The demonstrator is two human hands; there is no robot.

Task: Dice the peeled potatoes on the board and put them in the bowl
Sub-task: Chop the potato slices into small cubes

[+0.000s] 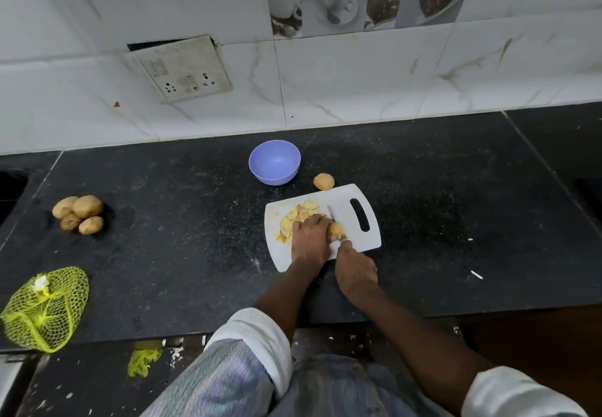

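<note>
potato pieces (298,218) lie heaped on the left half of the white cutting board (345,200), which sits on the dark counter (182,253). the left hand (309,237) rests over the heap with its fingers (321,221) curled onto the peeled potato (337,229) being cut, pinning it to the board. the right hand (355,270) is wrapped round the handle of a knife (331,214), the blade angled across that potato just beside the left fingertips. one more peeled potato (323,181) waits on the counter at the board's far edge, and the blue bowl (274,162) stands just beyond, nothing visible in it.

judging by this, dicing is midway. to cut well, keep the left fingertips tucked back from the blade, set the potato on a flat cut face so it cannot roll, and push finished pieces aside so the heap does not crowd the knife. unpeeled potatoes (79,214) and a yellow net bag (45,307) lie well apart to the left.
</note>
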